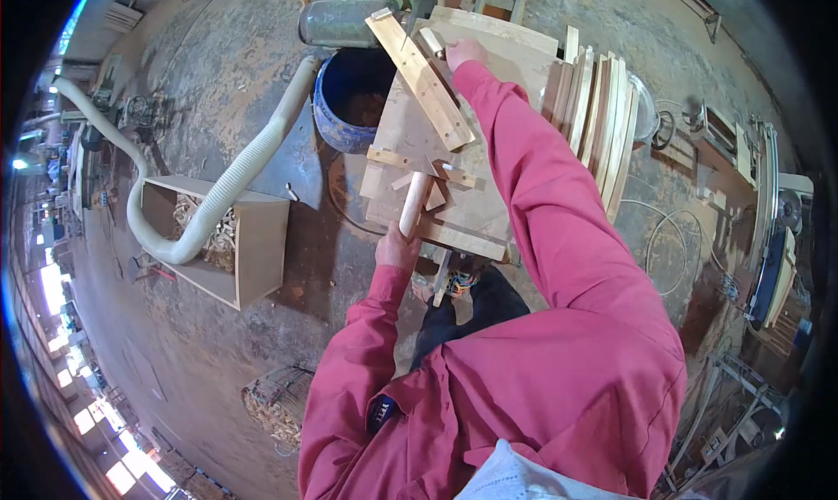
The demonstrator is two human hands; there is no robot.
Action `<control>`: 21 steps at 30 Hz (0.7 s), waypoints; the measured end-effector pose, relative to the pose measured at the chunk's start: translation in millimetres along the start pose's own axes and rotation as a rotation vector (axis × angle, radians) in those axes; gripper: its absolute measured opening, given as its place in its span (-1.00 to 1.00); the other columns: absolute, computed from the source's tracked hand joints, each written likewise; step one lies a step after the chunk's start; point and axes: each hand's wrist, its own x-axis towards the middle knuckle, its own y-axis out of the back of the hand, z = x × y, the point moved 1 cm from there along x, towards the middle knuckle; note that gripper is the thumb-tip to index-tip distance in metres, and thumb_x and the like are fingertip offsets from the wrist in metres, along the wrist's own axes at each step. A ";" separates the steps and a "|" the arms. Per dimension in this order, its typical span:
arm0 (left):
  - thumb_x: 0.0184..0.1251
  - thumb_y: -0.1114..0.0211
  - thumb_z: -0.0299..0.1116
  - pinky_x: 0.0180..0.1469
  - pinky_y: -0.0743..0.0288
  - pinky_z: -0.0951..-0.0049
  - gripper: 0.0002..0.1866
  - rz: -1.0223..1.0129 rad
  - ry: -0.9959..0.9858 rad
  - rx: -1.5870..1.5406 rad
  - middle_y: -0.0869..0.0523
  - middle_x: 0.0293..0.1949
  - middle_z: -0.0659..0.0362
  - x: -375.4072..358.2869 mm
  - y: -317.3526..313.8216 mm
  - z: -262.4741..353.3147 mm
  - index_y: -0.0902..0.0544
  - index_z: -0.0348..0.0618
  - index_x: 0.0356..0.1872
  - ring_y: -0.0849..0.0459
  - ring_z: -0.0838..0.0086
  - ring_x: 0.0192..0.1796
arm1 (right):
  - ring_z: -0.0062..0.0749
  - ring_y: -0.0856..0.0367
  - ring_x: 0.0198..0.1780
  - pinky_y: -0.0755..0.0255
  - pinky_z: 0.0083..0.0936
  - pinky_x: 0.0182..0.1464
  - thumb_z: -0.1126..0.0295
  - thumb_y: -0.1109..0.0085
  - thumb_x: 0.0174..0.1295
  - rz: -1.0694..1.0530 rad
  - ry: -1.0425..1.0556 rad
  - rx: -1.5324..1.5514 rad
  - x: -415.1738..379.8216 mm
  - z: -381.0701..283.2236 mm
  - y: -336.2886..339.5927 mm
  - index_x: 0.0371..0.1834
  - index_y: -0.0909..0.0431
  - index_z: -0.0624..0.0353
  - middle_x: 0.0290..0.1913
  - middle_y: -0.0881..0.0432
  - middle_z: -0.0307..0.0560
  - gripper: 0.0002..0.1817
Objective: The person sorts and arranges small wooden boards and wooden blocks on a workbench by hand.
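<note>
My left hand (399, 248) is closed around the near end of a pale wooden piece, rounded like a handle (414, 205), which slants over the worktable (403, 133). Its far end lies by a few small crossed wooden strips (449, 175). My right hand (465, 53) is stretched to the far side of the table, fingers curled at the end of a short pale wooden piece (431, 41). Between the hands a long wooden bar (421, 81) with dark holes lies diagonally across the tabletop.
Curved wooden slats (601, 116) are stacked at the table's right side. A blue barrel (336, 124) stands on the left, below a green machine (339, 21). A ribbed hose (253, 164) runs into a wooden box (262, 247) of offcuts. A wire basket (278, 404) sits on the floor.
</note>
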 end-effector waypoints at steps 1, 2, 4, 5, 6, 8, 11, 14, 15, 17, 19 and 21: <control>0.20 -0.39 -0.16 -0.17 -0.61 -0.12 -0.62 -0.036 0.053 -0.067 -0.74 -0.34 -0.26 -0.6 -1.9 -4.3 -0.52 -0.22 -0.15 -0.73 -0.21 -0.21 | -0.07 -0.75 -0.01 -0.57 -0.22 0.10 -0.03 -0.36 0.15 0.001 -0.082 0.130 -10.0 -1.3 7.8 -0.13 -0.79 0.01 -0.11 -0.80 -0.01 -0.60; 0.20 -0.39 -0.16 -0.17 -0.61 -0.12 -0.62 -0.036 0.050 -0.072 -0.74 -0.34 -0.26 -2.1 -3.3 -7.4 -0.52 -0.22 -0.15 -0.73 -0.21 -0.21 | -0.07 -0.75 -0.01 -0.57 -0.22 0.10 -0.03 -0.36 0.15 0.004 -0.080 0.126 -21.4 -6.5 12.9 -0.13 -0.79 0.01 -0.11 -0.80 -0.01 -0.60; 0.22 -0.40 -0.15 -0.17 -0.61 -0.12 -0.62 -0.005 0.020 0.019 -0.73 -0.35 -0.26 -12.1 -1.8 -11.2 -0.51 -0.21 -0.15 -0.74 -0.20 -0.21 | -0.07 -0.71 0.08 -0.54 -0.19 0.13 -0.08 -0.39 0.13 0.123 0.065 0.103 -57.1 -24.0 24.9 0.05 -0.73 -0.01 0.06 -0.75 -0.01 -0.48; 0.22 -0.40 -0.15 -0.17 -0.61 -0.12 -0.62 -0.006 0.019 0.014 -0.73 -0.35 -0.26 -16.7 -2.2 -14.5 -0.51 -0.21 -0.15 -0.74 -0.20 -0.21 | -0.06 -0.68 0.13 -0.52 -0.16 0.14 -0.07 -0.38 0.16 0.048 0.069 0.082 -66.7 -29.1 28.1 0.18 -0.64 -0.07 0.16 -0.71 -0.03 -0.43; 0.22 -0.40 -0.14 -0.17 -0.61 -0.11 -0.61 -0.015 0.013 0.014 -0.74 -0.35 -0.25 -20.6 -2.9 -17.8 -0.51 -0.21 -0.15 -0.74 -0.20 -0.21 | -0.06 -0.68 0.13 -0.52 -0.16 0.14 -0.07 -0.38 0.16 0.048 0.070 0.078 -65.9 -25.6 20.8 0.18 -0.64 -0.07 0.16 -0.71 -0.03 -0.43; 0.22 -0.40 -0.14 -0.17 -0.61 -0.11 -0.61 -0.023 0.011 0.010 -0.74 -0.35 -0.25 -26.7 -0.5 -24.9 -0.50 -0.20 -0.15 -0.74 -0.20 -0.21 | -0.06 -0.72 0.02 -0.54 -0.16 0.07 0.00 -0.35 0.21 0.106 0.149 0.078 -65.4 -17.3 -2.5 0.05 -0.72 -0.07 0.03 -0.76 -0.01 -0.59; 0.22 -0.42 -0.15 -0.17 -0.61 -0.11 -0.60 -0.063 0.048 -0.010 -0.74 -0.35 -0.23 -38.2 2.9 -30.3 -0.49 -0.20 -0.14 -0.74 -0.19 -0.21 | -0.08 -0.75 -0.08 -0.56 -0.17 0.01 0.07 -0.32 0.25 -0.002 0.150 0.098 -79.1 -24.0 -10.4 -0.10 -0.78 -0.05 -0.13 -0.79 0.01 -0.71; 0.21 -0.42 -0.16 -0.17 -0.61 -0.11 -0.61 -0.065 0.024 -0.026 -0.74 -0.35 -0.22 -51.5 6.9 -36.3 -0.48 -0.21 -0.15 -0.74 -0.19 -0.21 | -0.11 -0.77 -0.17 -0.57 -0.22 -0.05 0.10 -0.31 0.26 0.028 0.114 0.218 -97.3 -36.4 -12.2 -0.21 -0.81 0.00 -0.25 -0.79 0.02 -0.74; 0.21 -0.41 -0.17 -0.18 -0.61 -0.11 -0.61 -0.064 0.019 -0.025 -0.74 -0.35 -0.22 -55.0 7.3 -38.5 -0.48 -0.21 -0.15 -0.74 -0.19 -0.21 | -0.11 -0.77 -0.17 -0.57 -0.22 -0.05 0.10 -0.31 0.26 0.027 0.119 0.213 -96.9 -38.0 -14.3 -0.21 -0.81 0.00 -0.25 -0.79 0.02 -0.74; 0.20 -0.41 -0.18 -0.18 -0.61 -0.11 -0.61 -0.063 0.016 -0.027 -0.74 -0.35 -0.22 -59.5 8.4 -41.9 -0.48 -0.21 -0.16 -0.74 -0.18 -0.21 | -0.15 -0.77 -0.19 -0.57 -0.27 -0.06 0.10 -0.33 0.25 -0.015 0.101 0.253 -95.2 -39.8 -19.8 -0.18 -0.81 -0.02 -0.25 -0.79 0.00 -0.74; 0.20 -0.42 -0.18 -0.18 -0.61 -0.11 -0.61 -0.075 0.046 -0.017 -0.74 -0.36 -0.21 -63.3 5.7 -48.4 -0.48 -0.21 -0.16 -0.74 -0.17 -0.22 | -0.15 -0.77 -0.20 -0.58 -0.28 -0.07 0.09 -0.34 0.24 -0.003 0.090 0.225 -85.9 -43.4 -31.7 -0.20 -0.81 -0.02 -0.26 -0.79 -0.01 -0.75; 0.19 -0.42 -0.17 -0.18 -0.61 -0.11 -0.60 -0.078 0.061 -0.023 -0.74 -0.36 -0.21 -66.7 3.3 -52.5 -0.48 -0.20 -0.16 -0.74 -0.16 -0.22 | -0.16 -0.77 -0.22 -0.58 -0.29 -0.08 0.09 -0.36 0.23 0.010 0.074 0.202 -79.5 -49.5 -38.8 -0.21 -0.82 -0.03 -0.27 -0.79 -0.02 -0.75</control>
